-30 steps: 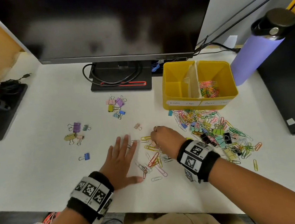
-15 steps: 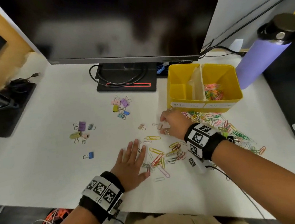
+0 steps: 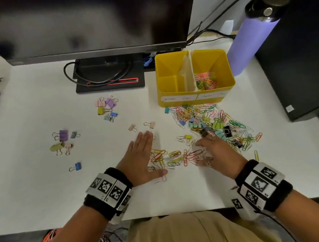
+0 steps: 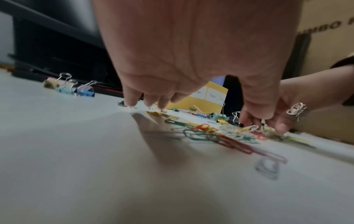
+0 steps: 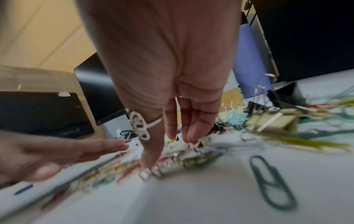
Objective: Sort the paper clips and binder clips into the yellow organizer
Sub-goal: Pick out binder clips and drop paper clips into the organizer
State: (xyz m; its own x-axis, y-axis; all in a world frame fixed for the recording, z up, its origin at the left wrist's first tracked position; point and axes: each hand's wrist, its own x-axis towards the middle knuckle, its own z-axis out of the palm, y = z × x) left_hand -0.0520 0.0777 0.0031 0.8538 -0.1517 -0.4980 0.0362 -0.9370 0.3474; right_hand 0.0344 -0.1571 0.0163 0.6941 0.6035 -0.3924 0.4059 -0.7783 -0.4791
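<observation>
The yellow organizer [image 3: 178, 100] stands at the back right; its right compartment holds paper clips [image 3: 205, 80], its left one looks bare. A mixed pile of paper clips and binder clips [image 3: 210, 123] lies in front of it. A smaller heap of paper clips [image 3: 174, 157] sits between my hands. My left hand [image 3: 141, 156] lies flat on the desk with straight fingers, left of that heap. My right hand [image 3: 215, 150] is spread over the heap's right side, fingertips [image 5: 191, 139] touching clips. Neither hand holds anything.
Binder clips lie in groups at the left [image 3: 62, 140], the middle [image 3: 106, 108], and singly [image 3: 76, 166] [image 3: 186, 137]. A monitor stand [image 3: 109, 72] is behind, a purple bottle [image 3: 248, 39] right of the organizer, a black box [image 3: 297, 65] at far right.
My right hand came back from near the organizer's front to the heap's right side. My left hand closed its fingers together and slid slightly right. The paper clips sit gathered between the hands.
</observation>
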